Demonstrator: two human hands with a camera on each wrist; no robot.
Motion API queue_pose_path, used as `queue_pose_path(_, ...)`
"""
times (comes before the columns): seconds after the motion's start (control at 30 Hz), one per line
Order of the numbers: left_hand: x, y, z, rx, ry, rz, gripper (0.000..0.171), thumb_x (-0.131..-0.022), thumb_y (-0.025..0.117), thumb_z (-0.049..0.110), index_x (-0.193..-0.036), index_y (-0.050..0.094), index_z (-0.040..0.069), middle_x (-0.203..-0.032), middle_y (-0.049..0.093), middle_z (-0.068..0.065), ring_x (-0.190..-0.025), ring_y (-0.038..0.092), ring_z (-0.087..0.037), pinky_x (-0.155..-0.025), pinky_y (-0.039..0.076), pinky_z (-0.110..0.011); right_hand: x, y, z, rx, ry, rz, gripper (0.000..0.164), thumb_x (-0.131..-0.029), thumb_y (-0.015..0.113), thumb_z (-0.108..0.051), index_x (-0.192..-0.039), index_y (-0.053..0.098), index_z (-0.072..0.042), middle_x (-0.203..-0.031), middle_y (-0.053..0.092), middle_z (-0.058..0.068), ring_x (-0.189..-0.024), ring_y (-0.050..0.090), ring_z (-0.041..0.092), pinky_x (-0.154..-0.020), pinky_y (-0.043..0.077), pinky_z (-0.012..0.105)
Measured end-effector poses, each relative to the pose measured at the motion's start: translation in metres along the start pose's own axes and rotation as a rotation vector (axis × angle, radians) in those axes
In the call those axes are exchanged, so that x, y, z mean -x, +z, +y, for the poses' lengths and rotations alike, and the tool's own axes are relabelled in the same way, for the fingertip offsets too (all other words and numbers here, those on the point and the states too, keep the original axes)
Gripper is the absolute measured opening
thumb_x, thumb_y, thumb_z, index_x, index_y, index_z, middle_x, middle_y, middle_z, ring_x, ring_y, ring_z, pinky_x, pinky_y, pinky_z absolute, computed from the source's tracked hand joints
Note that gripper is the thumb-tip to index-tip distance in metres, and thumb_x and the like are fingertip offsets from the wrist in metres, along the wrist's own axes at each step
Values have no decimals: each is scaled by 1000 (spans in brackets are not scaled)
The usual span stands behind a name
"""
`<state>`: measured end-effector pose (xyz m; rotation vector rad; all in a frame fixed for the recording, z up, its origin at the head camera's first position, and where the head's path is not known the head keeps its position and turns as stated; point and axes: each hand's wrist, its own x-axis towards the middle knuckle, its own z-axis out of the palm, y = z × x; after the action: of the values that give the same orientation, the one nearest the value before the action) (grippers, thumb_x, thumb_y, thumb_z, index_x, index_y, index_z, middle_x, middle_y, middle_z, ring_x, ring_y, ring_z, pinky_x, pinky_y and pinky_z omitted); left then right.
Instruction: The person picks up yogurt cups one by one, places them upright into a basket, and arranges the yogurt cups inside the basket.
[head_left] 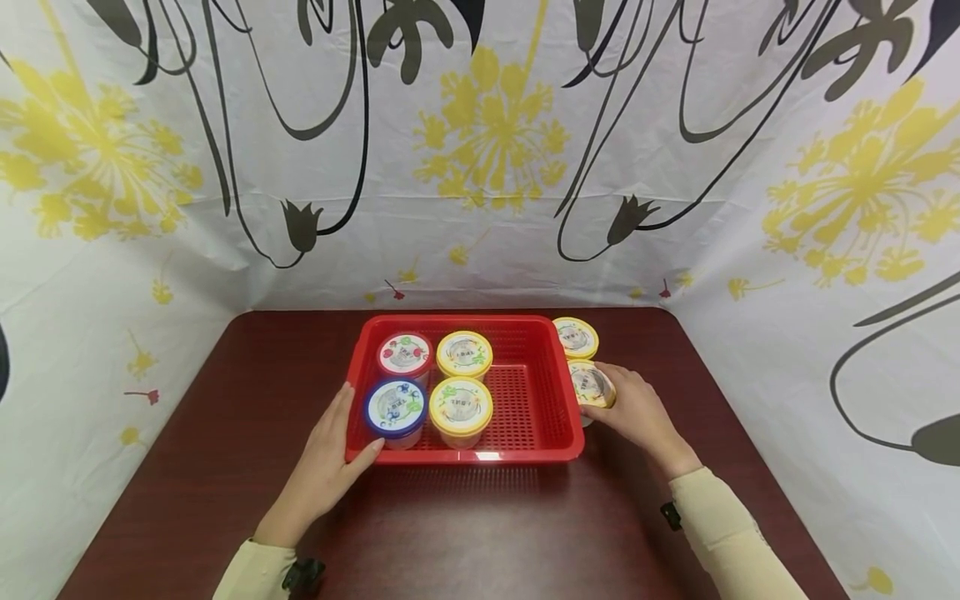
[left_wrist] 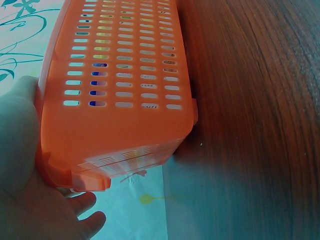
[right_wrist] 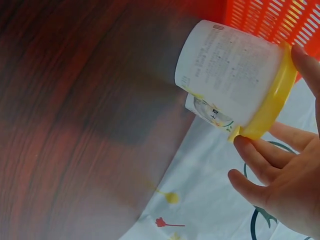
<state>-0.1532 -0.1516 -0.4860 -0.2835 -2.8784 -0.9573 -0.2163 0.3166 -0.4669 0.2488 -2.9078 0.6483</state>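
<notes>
A red plastic basket (head_left: 517, 454) holds a red-lidded cup (head_left: 405, 353), a blue-lidded cup (head_left: 395, 407) and two yellow-lidded cups, a back one (head_left: 464, 354) and a front one (head_left: 461, 406). My left hand (head_left: 318, 458) grips the basket's front left corner, thumb at the front rim and fingers along the left side. Just outside the right wall, my right hand (head_left: 637, 408) pinches another yellow-lidded cup (right_wrist: 235, 75) by its lid, thumb and fingers on opposite edges. Behind it stands one more yellow-lidded cup (head_left: 576, 337).
The basket stands on a dark wood-grain table (head_left: 480, 525), towards its back edge. A white patterned cloth (head_left: 480, 267) hangs behind and along both sides. The basket's right part shows its bare perforated floor.
</notes>
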Motion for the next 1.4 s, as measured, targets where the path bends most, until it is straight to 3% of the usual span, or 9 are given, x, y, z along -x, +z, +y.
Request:
queue_pose_path(0.3,0,1,0,-1,-7,-2,105,-87,71,44,-160,1,20,-166,15,-13,-148,24,-42,-103,46,-63,6,-6,4,3,22,52,79,-76,81,-49,-138,54,-9,-133,60,17,-116,55,35,-92,51,58)
queue_pose_path(0.77,0,1,-1,-6,3,5,105,-87,72,44,-160,1,20,-166,14,-13,-148,24,-42,-104,44,-64,12,-31,7,-29,-2,137,77,-76,84,-35,-137,52,-1,-134,54,23,-120,51,39,-96,47,62)
queue_pose_path(1.03,1,0,0,-1,8,15,106,-86,73,43,-160,1,21,-166,15,-13,-147,26,-42,-101,48,-62,11,-55,-4,-54,17,205,80,-78,82,-39,-142,48,-4,-137,53,23,-120,49,39,-94,46,64)
queue_pose_path(1.4,1,1,-1,-4,7,17,105,-87,70,47,-160,1,20,-166,15,-13,-148,25,-42,-102,47,-63,3,-78,-32,-126,-30,236,76,-79,82,-37,-143,49,-12,-135,54,14,-112,53,29,-89,52,55)
